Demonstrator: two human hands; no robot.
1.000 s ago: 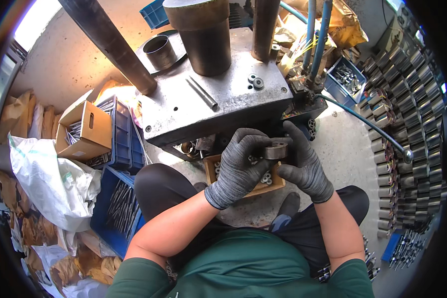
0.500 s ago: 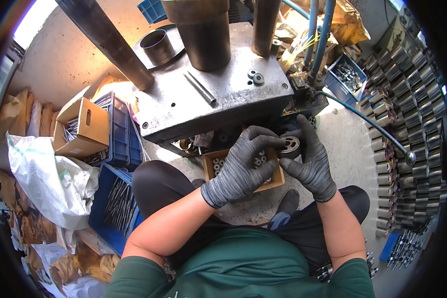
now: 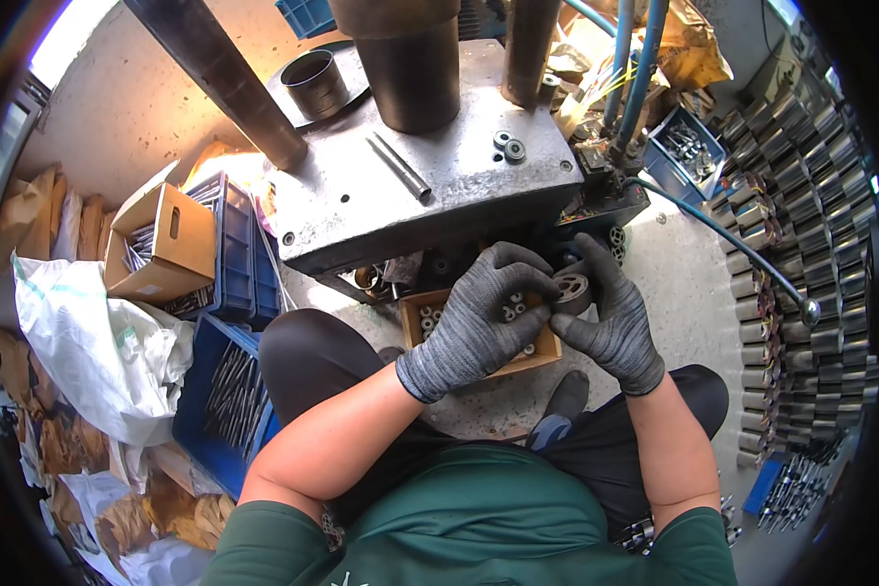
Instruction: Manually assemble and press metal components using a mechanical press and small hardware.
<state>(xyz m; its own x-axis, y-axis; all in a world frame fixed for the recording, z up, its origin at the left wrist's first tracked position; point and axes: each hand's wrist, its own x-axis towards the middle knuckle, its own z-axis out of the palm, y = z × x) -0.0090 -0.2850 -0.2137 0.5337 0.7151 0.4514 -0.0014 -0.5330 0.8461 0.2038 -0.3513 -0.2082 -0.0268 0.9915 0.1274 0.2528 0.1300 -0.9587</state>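
Observation:
In front of the steel press, a round metal part with holes in its face (image 3: 572,290) is held up between my gloved hands. My left hand (image 3: 474,322) has its fingertips closed against the part's left side. Opposite it, my right hand (image 3: 615,327) curves around the right side, with thumb and fingers closing on it. Below my left hand is a wooden box (image 3: 532,362) of small ring-shaped metal pieces, partly hidden by that hand. Beyond the hands, the press table (image 3: 361,217) bears a metal rod (image 3: 398,167) and two small bearings (image 3: 514,150).
A wide metal ring (image 3: 314,86) stands by the press columns. At left are a blue crate of rods (image 3: 205,376), a cardboard box (image 3: 181,234) and a white sack (image 3: 98,342). Stacked metal cylinders (image 3: 801,254) line the right; a blue hose (image 3: 723,234) curves nearby.
The round part has tilted slightly between my hands, and my right fingers have shifted on it. The view has moved a little.

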